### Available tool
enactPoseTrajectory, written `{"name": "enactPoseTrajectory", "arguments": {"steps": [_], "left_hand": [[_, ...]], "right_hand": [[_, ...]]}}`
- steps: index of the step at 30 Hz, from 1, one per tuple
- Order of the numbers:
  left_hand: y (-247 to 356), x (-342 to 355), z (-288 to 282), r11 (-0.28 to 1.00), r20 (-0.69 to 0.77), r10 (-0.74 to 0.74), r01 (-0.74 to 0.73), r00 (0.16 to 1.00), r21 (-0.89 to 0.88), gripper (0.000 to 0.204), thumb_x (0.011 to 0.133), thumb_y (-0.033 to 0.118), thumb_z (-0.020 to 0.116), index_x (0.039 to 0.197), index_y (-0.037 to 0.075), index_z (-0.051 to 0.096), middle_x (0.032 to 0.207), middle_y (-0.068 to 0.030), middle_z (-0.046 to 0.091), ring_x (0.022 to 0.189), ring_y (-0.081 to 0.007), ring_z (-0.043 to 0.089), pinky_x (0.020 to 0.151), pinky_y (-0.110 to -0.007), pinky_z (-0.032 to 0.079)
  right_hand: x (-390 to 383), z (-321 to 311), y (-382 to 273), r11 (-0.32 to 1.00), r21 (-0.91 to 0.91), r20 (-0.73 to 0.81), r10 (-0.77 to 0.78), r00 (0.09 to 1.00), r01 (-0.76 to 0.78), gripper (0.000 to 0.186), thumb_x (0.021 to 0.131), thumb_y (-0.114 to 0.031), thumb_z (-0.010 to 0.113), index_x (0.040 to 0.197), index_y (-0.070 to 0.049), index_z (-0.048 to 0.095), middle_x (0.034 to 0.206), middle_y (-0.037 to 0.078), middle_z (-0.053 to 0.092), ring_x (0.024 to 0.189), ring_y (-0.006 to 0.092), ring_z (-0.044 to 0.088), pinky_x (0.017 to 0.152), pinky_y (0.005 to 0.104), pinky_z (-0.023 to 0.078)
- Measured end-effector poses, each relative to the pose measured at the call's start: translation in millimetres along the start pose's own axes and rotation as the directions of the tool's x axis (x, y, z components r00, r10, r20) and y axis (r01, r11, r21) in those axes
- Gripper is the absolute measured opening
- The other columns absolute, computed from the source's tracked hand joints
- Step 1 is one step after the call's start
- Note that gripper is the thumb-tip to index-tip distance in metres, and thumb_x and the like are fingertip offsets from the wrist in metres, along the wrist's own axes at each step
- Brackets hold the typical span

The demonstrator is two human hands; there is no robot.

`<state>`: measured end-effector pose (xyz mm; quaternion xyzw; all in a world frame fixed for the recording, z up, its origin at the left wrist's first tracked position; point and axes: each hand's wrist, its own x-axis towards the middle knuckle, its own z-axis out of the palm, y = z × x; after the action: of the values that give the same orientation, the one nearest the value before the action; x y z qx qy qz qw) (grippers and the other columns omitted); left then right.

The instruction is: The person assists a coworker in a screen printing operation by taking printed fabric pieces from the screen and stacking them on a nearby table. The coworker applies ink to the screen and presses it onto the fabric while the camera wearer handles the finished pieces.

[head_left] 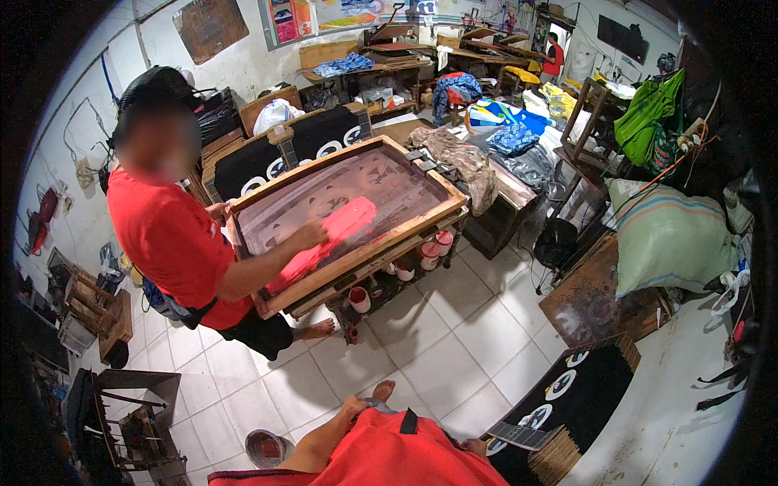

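My left hand (353, 407) rests low against my body, beside grey cloth (379, 406) at the edge of my red shirt (393, 454). Its fingers are too small to make out. Mostly hidden by the shirt, my right hand (476, 446) is nearest to a black panel (596, 397) printed with white round designs. Ahead, a person in a red shirt (166, 231) leans over a wood-framed printing screen (381, 174). One hand of that person (309, 236) is over bright red ink (350, 219) spread along the mesh.
Ink pots (359, 300) stand under the screen's table. A dark bucket (266, 448) sits on the tiled floor (438, 348) at my lower left. A stuffed pale green sack (677, 239) leans at the right. Behind the screen lie more black printed panels (247, 166). Another person (553, 58) stands far back.
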<state>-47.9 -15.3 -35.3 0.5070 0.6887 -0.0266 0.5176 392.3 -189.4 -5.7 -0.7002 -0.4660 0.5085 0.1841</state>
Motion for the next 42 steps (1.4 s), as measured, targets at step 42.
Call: {"name": "enactPoseTrajectory", "arguments": {"steps": [42], "left_hand": [[119,-70,-385,0.376,-0.601,-0.221,-0.501,0.768,-0.779,0.004,0.08,0.009,0.059,0.083,0.006,0.059,0.072,-0.0006,0.058,0.058,-0.0077,0.052,0.049,-0.021,0.036]], "right_hand": [[383,51,-539,-0.021,0.992,0.114,-0.331,0.937,-0.128,0.031,0.069,-0.002,0.062,0.099,-0.005,0.054,0.094,0.005,0.057,0.09,0.0226,0.054,0.087,0.0383,0.04]]}}
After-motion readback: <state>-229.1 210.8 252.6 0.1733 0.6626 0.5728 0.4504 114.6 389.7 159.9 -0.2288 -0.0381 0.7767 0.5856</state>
